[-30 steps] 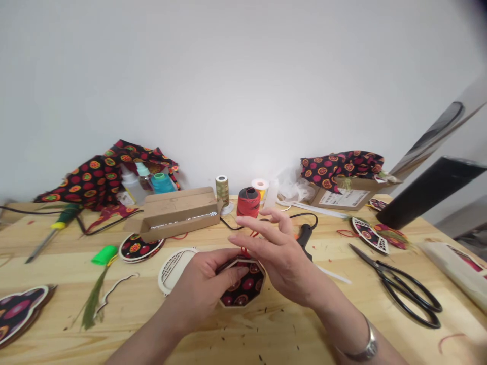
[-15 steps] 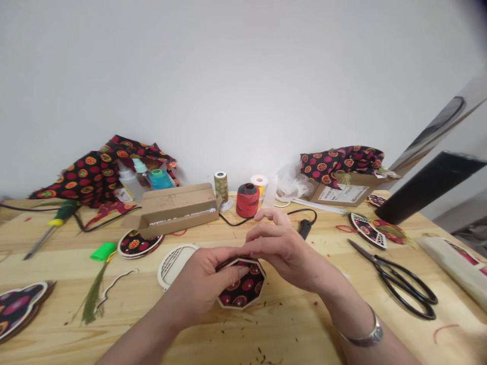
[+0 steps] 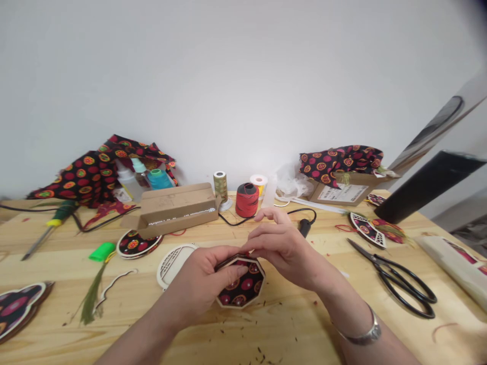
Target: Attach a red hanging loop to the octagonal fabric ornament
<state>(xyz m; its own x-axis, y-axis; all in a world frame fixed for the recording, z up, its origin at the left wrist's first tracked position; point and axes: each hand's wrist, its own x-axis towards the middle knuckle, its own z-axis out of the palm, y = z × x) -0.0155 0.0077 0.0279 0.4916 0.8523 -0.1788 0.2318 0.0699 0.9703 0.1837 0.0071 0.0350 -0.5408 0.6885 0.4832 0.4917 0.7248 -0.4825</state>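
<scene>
My left hand (image 3: 203, 276) grips an octagonal fabric panel with a pale wooden frame (image 3: 245, 286), its thumb flat on the dark patterned front. My right hand (image 3: 281, 246) is at the panel's top edge, thumb and forefinger pinched together and the other fingers raised. A speck of red shows by those fingertips, but what they pinch is too small to make out. Partly behind my left hand lies a round pale wooden frame with cut-out lattice (image 3: 173, 263).
Black-handled scissors (image 3: 395, 279) lie on the right, near a leaning black cylinder (image 3: 426, 187). An open cardboard box (image 3: 178, 205), a red thread spool (image 3: 247, 200) and a screwdriver (image 3: 49, 230) sit farther back. A green tassel (image 3: 93, 299) lies left.
My right fingertips have shifted slightly along the panel's top edge, and a bit of red now shows there. The left hand's hold on the panel is unchanged.
</scene>
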